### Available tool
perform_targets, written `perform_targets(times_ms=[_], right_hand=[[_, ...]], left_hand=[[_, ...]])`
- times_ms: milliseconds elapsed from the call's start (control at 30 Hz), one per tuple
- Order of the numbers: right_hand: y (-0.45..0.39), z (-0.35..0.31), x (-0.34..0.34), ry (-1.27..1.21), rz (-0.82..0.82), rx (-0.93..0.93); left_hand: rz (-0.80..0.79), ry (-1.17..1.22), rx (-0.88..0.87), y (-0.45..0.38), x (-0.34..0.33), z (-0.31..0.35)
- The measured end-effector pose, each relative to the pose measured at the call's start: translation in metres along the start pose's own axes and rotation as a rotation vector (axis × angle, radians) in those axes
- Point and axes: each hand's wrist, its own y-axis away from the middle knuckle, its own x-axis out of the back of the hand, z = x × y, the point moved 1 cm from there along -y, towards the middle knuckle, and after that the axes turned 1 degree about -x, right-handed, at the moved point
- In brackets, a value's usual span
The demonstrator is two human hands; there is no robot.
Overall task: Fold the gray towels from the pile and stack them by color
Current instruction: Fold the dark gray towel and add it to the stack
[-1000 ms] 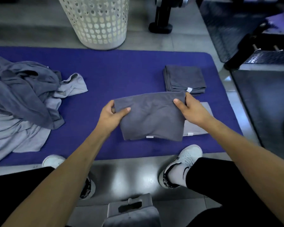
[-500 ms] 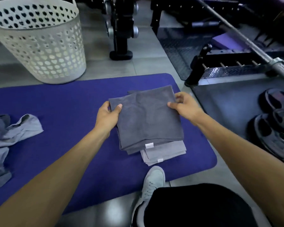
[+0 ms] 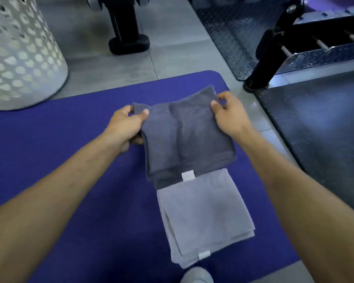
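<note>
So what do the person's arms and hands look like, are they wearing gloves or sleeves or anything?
No gloves, and no sleeves in view: both forearms are bare from the bottom of the picture to the wrists. The left hand and right hand are bare too, with no rings, watch or wristband visible on the sides that show. Nails look short and unpainted.

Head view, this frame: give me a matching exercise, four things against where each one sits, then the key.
Things:
1. dark gray towel
2. light gray towel stack
3. white laundry basket
4. blue mat

Places:
A. on the floor tiles, under both towel stacks
B. far left, standing on the floor beyond the mat
C. nearest the person, lying flat on the mat
D. gripped at its far corners by the left hand and right hand

Pairs: 1-D, 2-C, 3-B, 4-A
</note>
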Motion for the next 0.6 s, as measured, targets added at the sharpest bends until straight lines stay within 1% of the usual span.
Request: perform_targets(times_ms=[67,133,200,233,300,433,533,567,600], right_hand=[[-0.034,0.008,-0.014,-0.036,0.007,-0.064],[-0.049,0.029,-0.036,-0.015,-0.07,-0.183],[-0.04,0.054,-0.058,0.053,-0.163,-0.274],[-0.031,0.064,-0.064,0.067,-0.171,-0.278],[-0.016,0.075,-0.068,0.055,-0.126,-0.225],[-0.011,0.065,-0.057,-0.018,0.006,-0.103],[-0.018,0.053,-0.045,-0.08,0.138,-0.044],[-0.02,0.054,-0.043,-0.086,0.145,-0.055],[-0.021,0.056,-0.042,-0.077,0.118,-0.09]], left_hand=[[0.029,0.012,0.019,-0.03,-0.007,-0.003],[0.013,0.011,0.105,-0.049,-0.016,-0.021],[-0.013,-0.019,0.197,-0.054,-0.024,-0.046],[0.004,-0.037,0.196,-0.055,-0.025,-0.055],[0.043,-0.055,0.145,-0.053,-0.023,-0.063],[0.006,-0.124,0.033,-0.055,-0.017,-0.058],[-0.017,0.01,-0.054,-0.055,-0.024,-0.045],[-0.011,0.049,-0.055,-0.055,-0.027,-0.044],[0.009,0.057,-0.04,-0.055,-0.03,-0.045]])
